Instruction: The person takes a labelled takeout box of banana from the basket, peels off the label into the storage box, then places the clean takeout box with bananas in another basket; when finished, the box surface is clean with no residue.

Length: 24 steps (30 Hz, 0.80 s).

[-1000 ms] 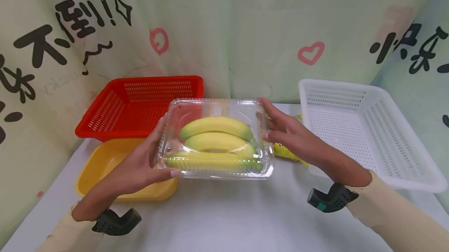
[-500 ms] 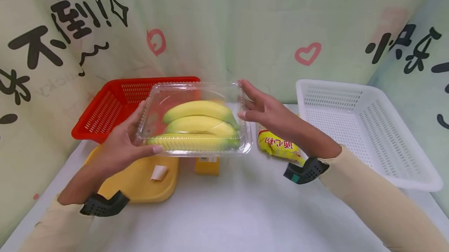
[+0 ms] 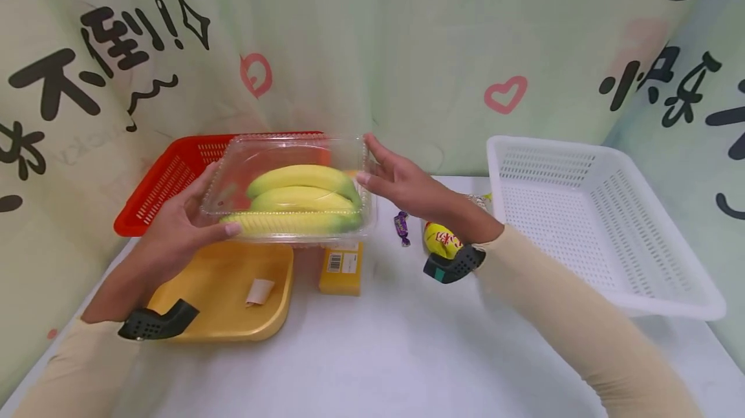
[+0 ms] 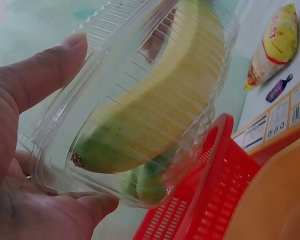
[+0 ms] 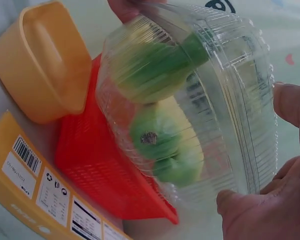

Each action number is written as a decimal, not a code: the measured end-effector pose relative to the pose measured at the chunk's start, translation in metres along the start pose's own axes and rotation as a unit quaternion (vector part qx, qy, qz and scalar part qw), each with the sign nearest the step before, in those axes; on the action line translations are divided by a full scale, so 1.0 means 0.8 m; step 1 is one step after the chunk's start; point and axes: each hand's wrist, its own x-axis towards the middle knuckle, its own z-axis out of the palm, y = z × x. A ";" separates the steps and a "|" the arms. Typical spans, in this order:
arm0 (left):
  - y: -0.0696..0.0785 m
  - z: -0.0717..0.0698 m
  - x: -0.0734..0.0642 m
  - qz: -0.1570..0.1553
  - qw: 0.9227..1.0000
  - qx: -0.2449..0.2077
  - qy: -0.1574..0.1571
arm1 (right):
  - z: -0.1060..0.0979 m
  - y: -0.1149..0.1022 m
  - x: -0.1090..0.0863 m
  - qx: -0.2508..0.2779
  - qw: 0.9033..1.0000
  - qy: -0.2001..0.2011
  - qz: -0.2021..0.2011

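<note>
Both hands hold a clear plastic clamshell container [image 3: 229, 169] raised over the table. Several yellow bananas [image 3: 302, 201] with green ends lie inside it. My left hand [image 3: 174, 227] grips its left end, thumb along the front edge. At the opposite end, my right hand [image 3: 407, 182] holds the side with its thumb and fingers. The left wrist view shows the left thumb [image 4: 50, 67] on one face of the container and fingers on the other. In front of the red basket [image 3: 157, 178], the container hides much of that basket.
Below the container are a yellow tub [image 3: 215, 314] holding a small pale scrap [image 3: 259, 292] and a yellow box [image 3: 340, 275] with a barcode. A purple-wrapped candy [image 3: 402, 228] and a yellow packet [image 3: 441, 240] lie near the right forearm. At right stands a white basket [image 3: 559, 211].
Both hands have carried the container leftward and up in the head view, toward the red basket. The yellow box and purple candy have come into sight.
</note>
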 end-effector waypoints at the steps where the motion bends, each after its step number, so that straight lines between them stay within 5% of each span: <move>1: -0.003 -0.002 0.002 -0.002 1.000 0.002 0.002 | 0.002 0.003 0.004 0.001 1.000 -0.004 0.001; 10: -0.024 -0.016 0.019 -0.035 0.999 0.026 0.030 | 0.019 0.014 0.040 -0.022 1.000 0.013 0.013; 24: -0.050 -0.027 0.035 -0.040 0.996 0.021 0.077 | 0.040 0.023 0.092 0.048 0.998 0.035 0.005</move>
